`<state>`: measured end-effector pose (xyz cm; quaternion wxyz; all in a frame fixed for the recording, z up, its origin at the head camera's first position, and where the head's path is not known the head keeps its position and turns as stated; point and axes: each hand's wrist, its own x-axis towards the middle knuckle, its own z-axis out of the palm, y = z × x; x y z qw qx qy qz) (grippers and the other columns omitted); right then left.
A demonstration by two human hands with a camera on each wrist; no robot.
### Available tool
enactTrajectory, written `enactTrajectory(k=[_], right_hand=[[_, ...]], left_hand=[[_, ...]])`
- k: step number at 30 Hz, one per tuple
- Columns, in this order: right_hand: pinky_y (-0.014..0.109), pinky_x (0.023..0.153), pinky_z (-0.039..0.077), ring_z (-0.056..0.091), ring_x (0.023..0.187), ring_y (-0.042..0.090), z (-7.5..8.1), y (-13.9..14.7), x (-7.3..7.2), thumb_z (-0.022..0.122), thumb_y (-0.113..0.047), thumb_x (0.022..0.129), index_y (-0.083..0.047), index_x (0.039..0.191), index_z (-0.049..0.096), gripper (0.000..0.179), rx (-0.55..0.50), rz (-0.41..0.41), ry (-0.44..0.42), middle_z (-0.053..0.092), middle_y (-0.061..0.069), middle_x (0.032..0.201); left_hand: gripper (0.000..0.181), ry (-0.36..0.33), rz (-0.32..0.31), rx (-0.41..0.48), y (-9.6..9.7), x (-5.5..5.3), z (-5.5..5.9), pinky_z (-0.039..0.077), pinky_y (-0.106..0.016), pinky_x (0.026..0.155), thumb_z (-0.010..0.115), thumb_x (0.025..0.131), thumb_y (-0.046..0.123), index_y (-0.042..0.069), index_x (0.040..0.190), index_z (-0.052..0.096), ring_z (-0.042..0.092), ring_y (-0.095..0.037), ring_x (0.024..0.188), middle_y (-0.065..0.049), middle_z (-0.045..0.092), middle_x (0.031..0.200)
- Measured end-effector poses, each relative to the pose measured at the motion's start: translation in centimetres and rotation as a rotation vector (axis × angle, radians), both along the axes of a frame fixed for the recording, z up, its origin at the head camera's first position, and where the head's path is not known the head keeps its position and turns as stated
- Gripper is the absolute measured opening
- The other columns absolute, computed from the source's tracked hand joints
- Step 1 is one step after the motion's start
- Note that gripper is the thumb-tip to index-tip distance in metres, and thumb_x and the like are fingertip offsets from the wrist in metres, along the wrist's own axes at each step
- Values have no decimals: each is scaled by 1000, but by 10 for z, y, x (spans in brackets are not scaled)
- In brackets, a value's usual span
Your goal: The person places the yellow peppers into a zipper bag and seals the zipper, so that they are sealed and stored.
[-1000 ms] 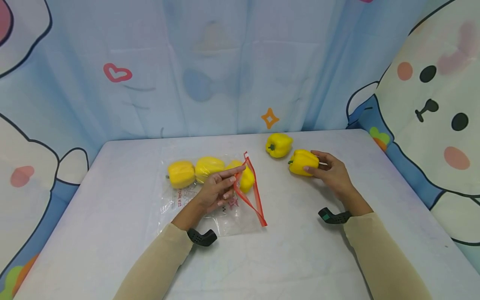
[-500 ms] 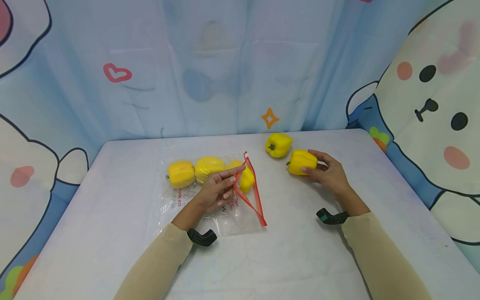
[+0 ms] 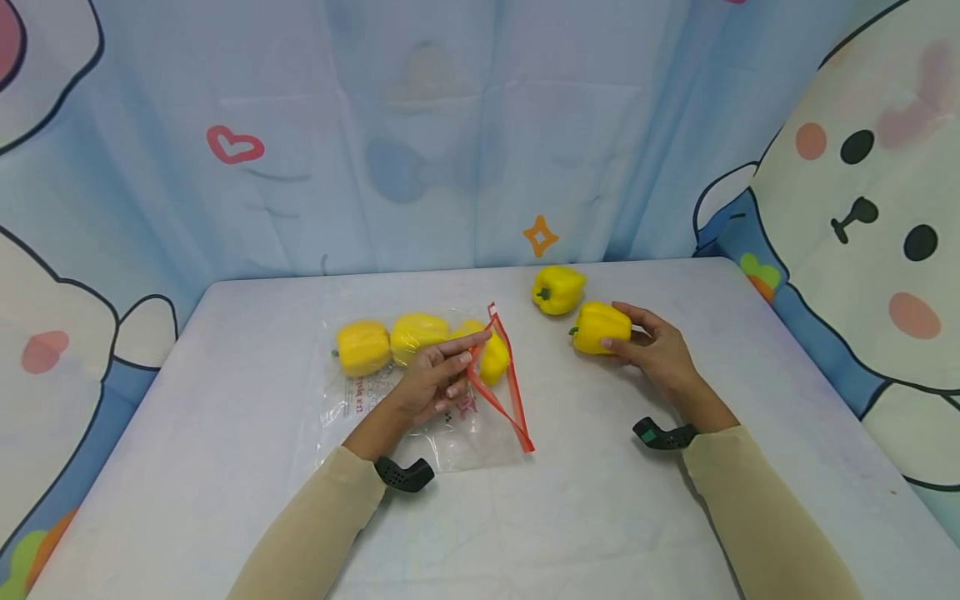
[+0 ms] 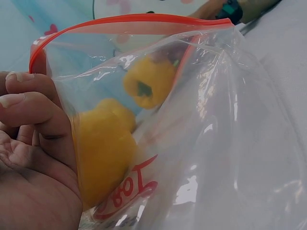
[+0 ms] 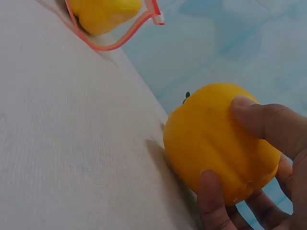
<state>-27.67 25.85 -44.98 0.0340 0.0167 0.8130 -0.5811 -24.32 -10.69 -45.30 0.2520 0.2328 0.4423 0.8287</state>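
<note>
My right hand (image 3: 663,354) grips a yellow bell pepper (image 3: 597,327) by its right end, green stem pointing left. In the right wrist view, thumb and fingers spread round this bell pepper (image 5: 216,134), close over the white cloth. My left hand (image 3: 429,382) holds the red-edged mouth of a clear zip bag (image 4: 230,139), which gapes toward the right. Inside the bag lie three yellow bell peppers: one on the left (image 3: 363,348), one in the middle (image 3: 417,335), and one by the mouth (image 3: 493,360), partly behind my left fingers.
Another yellow bell pepper (image 3: 558,290) lies near the table's back edge, just behind the held one. A white cloth covers the table (image 3: 585,517). Behind it hangs a blue printed curtain (image 3: 442,150). Each wrist wears a black device (image 3: 664,433).
My right hand has shifted slightly left with the bell pepper, bringing it a little nearer the bag. My left hand and the bag have stayed in place.
</note>
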Motion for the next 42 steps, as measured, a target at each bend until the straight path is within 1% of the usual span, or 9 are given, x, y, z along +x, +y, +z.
enactTrajectory(k=[5, 9, 11, 16, 20, 27, 31, 37, 42], right_hand=[[19, 79, 58, 55, 107, 11, 0, -1, 1, 77, -28, 85, -23, 150, 41, 74, -70, 29, -1, 35, 7, 151], [18, 78, 57, 56, 105, 11, 2, -4, 3, 77, -27, 85, -24, 149, 43, 72, -119, 50, -4, 35, 4, 151], [18, 79, 58, 56, 105, 12, 3, -6, 4, 77, -25, 86, -22, 149, 43, 72, -155, 75, 1, 35, 5, 151], [20, 79, 58, 57, 106, 11, 8, -13, 7, 71, -18, 91, -16, 149, 41, 66, -240, 167, 28, 37, 1, 147], [21, 80, 58, 56, 105, 12, 11, -24, 12, 64, -13, 94, -17, 148, 42, 58, -283, 244, 39, 43, -5, 141], [23, 78, 58, 57, 102, 16, 14, -48, 21, 61, -7, 94, -17, 144, 46, 54, -335, 377, 37, 48, -3, 136], [25, 77, 59, 57, 103, 16, 14, -58, 25, 60, -5, 92, -16, 143, 46, 53, -354, 450, 35, 49, -1, 137], [26, 76, 59, 57, 104, 16, 9, -70, 30, 60, -9, 91, -18, 141, 45, 53, -379, 514, -2, 48, -2, 139], [24, 74, 59, 57, 103, 14, 4, -75, 33, 54, -7, 92, -18, 141, 44, 50, -475, 584, -27, 47, -2, 139]], left_hand=[[41, 14, 5, -12, 0, 0, 0, 36, -14, 39, 47, 103, 9, 10, 144, 52, 44, -4, 45, 5, 47, 60], [41, 24, 3, -14, 0, 0, 0, 35, -14, 38, 49, 103, 11, 9, 144, 51, 43, -4, 44, 5, 48, 59], [42, 27, -4, -11, 0, -1, 0, 35, -14, 38, 49, 103, 11, 9, 144, 50, 43, -4, 44, 5, 48, 59], [44, 38, -7, -12, 1, -1, 1, 34, -13, 39, 48, 103, 11, 7, 146, 47, 42, -5, 45, 5, 47, 60], [44, 32, 1, -14, 1, -1, 1, 34, -13, 39, 47, 103, 10, 6, 147, 46, 42, -4, 45, 5, 47, 61], [43, 12, 10, -10, 2, -1, 3, 34, -13, 38, 48, 102, 10, 7, 145, 49, 43, -3, 46, 4, 45, 62], [43, 6, 9, -7, 2, -1, 3, 34, -13, 38, 50, 102, 11, 8, 145, 49, 44, -3, 46, 3, 45, 62], [43, 31, 1, -1, 0, -1, 1, 35, -14, 38, 51, 102, 14, 10, 144, 51, 42, -3, 44, 5, 48, 59], [41, 55, -6, 2, 0, -2, -2, 34, -14, 38, 48, 103, 13, 10, 144, 51, 42, -3, 43, 5, 49, 58]])
